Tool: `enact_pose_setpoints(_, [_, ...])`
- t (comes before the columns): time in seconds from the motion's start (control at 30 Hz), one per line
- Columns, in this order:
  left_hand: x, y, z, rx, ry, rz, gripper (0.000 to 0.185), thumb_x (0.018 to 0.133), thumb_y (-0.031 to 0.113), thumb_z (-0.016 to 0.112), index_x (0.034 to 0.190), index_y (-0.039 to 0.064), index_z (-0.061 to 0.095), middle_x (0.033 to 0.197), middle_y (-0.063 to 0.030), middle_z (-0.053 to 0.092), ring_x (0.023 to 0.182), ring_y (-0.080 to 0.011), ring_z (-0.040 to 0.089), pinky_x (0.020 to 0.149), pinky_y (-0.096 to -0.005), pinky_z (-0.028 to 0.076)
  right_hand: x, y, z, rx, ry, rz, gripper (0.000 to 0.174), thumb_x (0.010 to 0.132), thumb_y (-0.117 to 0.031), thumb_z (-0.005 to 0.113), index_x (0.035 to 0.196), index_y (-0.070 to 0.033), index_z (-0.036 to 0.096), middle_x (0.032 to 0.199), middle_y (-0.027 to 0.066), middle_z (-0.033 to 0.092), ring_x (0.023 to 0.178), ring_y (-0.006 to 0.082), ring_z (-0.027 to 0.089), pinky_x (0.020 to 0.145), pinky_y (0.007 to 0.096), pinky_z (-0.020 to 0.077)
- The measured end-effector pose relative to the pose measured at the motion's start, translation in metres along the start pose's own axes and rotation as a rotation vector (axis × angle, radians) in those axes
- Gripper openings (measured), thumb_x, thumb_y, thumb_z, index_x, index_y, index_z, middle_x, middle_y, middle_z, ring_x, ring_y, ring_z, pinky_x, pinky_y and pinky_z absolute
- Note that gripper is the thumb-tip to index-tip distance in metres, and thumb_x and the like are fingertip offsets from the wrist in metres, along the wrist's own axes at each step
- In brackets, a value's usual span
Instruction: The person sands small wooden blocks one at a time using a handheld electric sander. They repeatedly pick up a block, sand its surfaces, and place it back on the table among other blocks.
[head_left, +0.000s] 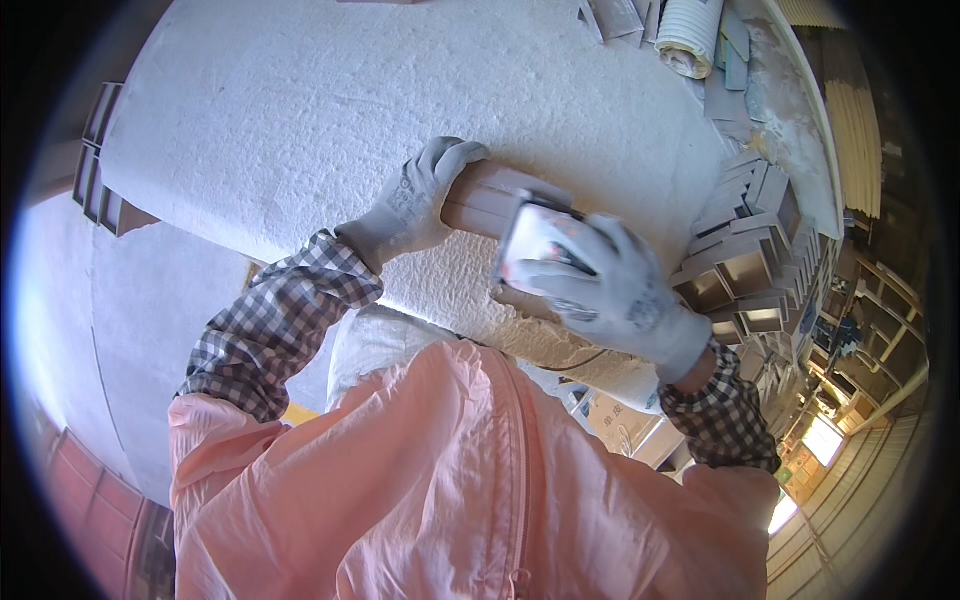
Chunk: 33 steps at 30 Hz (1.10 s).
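My left hand (420, 196), in a grey-white work glove, grips the left end of a grey-brown box-like piece (486, 196). The piece lies on a table covered with pale, rough fabric (300, 112). My right hand (626, 289), gloved the same way and blurred, is closed around a flat rectangular block (529, 240) with a dark rim and a whitish top. This block looks like a hand sander or sanding block, though blur hides its details. It overlaps the right part of the piece; its underside is hidden.
Several grey-brown open boxes (750, 262) are stacked along the right side. At the top right lie a white ribbed roll (688, 37) and flat panels (616, 19). Compartmented frames (97, 161) jut out past the table's left edge. Below it is a cardboard box (615, 420) bearing writing.
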<state>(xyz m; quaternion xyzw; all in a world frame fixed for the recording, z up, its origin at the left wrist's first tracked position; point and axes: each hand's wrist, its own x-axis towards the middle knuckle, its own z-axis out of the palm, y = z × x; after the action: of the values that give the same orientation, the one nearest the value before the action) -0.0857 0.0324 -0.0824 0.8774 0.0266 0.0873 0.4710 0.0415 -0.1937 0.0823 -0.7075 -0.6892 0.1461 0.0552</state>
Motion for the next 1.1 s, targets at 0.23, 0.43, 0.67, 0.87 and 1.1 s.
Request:
enact_pose_setpoints(0.23, [0.001,-0.013,0.005,-0.015,0.051,0.076,0.079,0.072,0.001,0.083,0.141,0.013,0.046,0.129,-0.0188,0.055,0.118,-0.0417,0.059,0.099,-0.0467,0.054,0.043,-0.011,0.003,0.045,-0.037,-0.036,0.053,0.081,-0.021,0.079,0.131,-0.034,0.067,0.139,0.0076,0.051,0.121,0.0315,0.051,0.099,0.0477,0.0512])
enact_pose_setpoints(0.43, [0.002,-0.005,0.001,0.002,0.022,0.02,0.08,0.072,0.003,0.084,0.142,0.012,0.046,0.13,-0.019,0.055,0.119,-0.0417,0.06,0.101,-0.0469,0.054,0.022,0.007,0.0,0.059,0.104,0.281,0.06,0.073,-0.016,0.085,0.129,-0.026,0.066,0.131,0.0075,0.054,0.113,0.033,0.057,0.094,0.0453,0.0547])
enact_pose_setpoints(0.67, [0.003,-0.012,0.004,-0.01,0.045,0.121,0.083,0.071,0.003,0.085,0.143,0.013,0.045,0.132,-0.0186,0.054,0.118,-0.0415,0.06,0.1,-0.0469,0.055,0.038,-0.02,0.009,0.028,0.094,0.157,0.059,0.077,-0.021,0.083,0.131,-0.035,0.064,0.133,0.0073,0.052,0.109,0.0348,0.058,0.088,0.0456,0.0584])
enact_pose_setpoints(0.87, [0.001,-0.01,0.004,0.015,-0.003,0.02,0.089,0.066,-0.001,0.085,0.145,0.012,0.045,0.138,-0.0174,0.052,0.126,-0.0415,0.057,0.105,-0.0487,0.053,-0.02,-0.023,0.012,0.017,0.03,0.279,0.051,0.08,-0.022,0.078,0.127,-0.038,0.071,0.137,0.0096,0.052,0.114,0.0341,0.054,0.093,0.0474,0.0527])
enact_pose_setpoints(1.1, [0.002,-0.018,-0.002,-0.018,0.019,0.141,0.098,0.065,0.005,0.09,0.148,0.012,0.04,0.141,-0.0169,0.051,0.129,-0.0391,0.055,0.111,-0.0469,0.048,-0.053,-0.018,0.009,0.076,0.197,0.4,0.047,0.072,-0.012,0.08,0.118,-0.02,0.077,0.132,0.0124,0.058,0.116,0.0372,0.058,0.095,0.0465,0.053])
